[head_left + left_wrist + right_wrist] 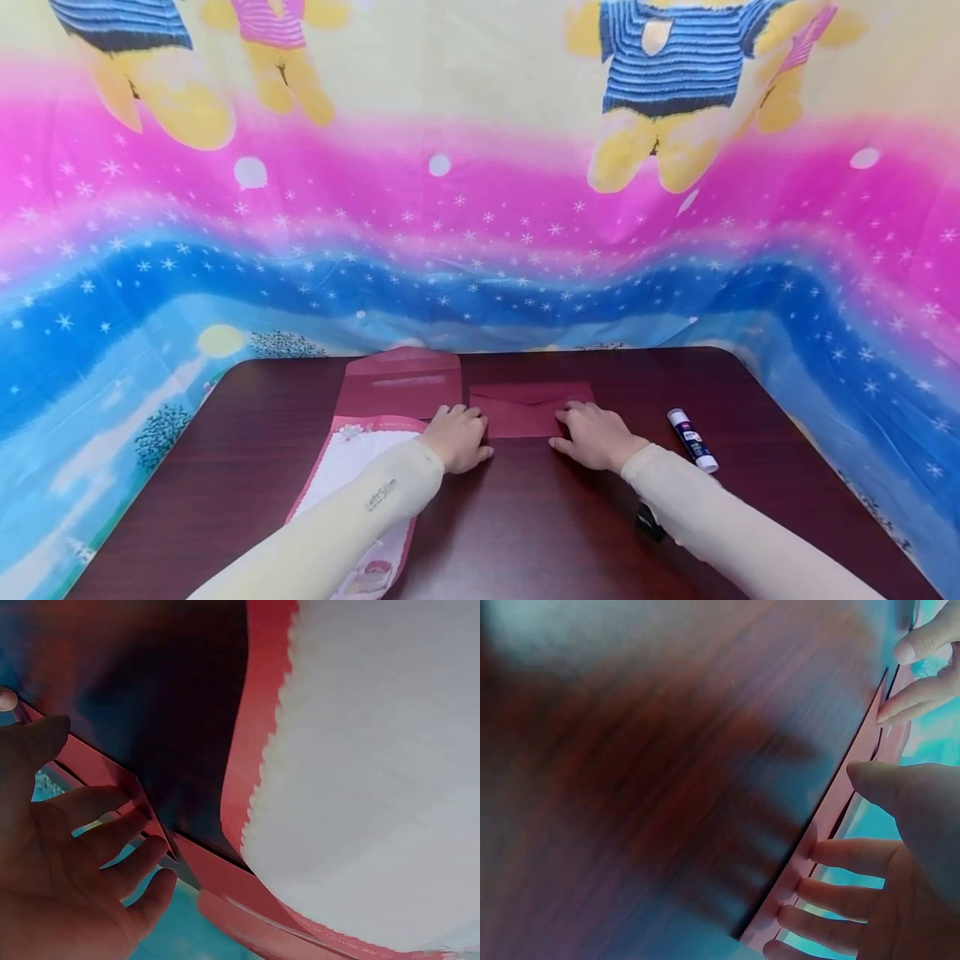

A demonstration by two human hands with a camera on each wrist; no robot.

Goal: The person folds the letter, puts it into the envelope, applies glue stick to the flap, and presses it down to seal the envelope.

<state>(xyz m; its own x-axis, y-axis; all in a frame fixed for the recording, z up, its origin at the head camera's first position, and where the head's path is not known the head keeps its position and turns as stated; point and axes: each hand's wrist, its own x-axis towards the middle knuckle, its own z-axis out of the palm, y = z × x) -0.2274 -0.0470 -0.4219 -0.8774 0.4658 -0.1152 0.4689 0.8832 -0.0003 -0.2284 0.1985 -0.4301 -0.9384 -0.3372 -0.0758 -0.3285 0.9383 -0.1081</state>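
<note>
A dark red envelope (pixel 525 414) lies flat on the table with its flap folded over. My left hand (pixel 456 439) touches its left end. At its right end, the fingers of my right hand (pixel 596 437) rest on the paper. In the left wrist view, the left hand (pixel 82 847) has loosely extended fingers over the envelope's edge. The right wrist view has the right hand (pixel 885 892) with fingers spread along the envelope (pixel 847 780), and part of the left hand beyond. Neither hand grips anything.
A second red envelope (pixel 405 385), flap raised with a pale streak, lies at the back left. Before it lies a pink-bordered white sheet of letter paper (pixel 352 458), partly under my left forearm. A glue stick (pixel 692 440) lies at right on the dark wooden table (pixel 510 533). A patterned cloth (pixel 480 208) hangs behind.
</note>
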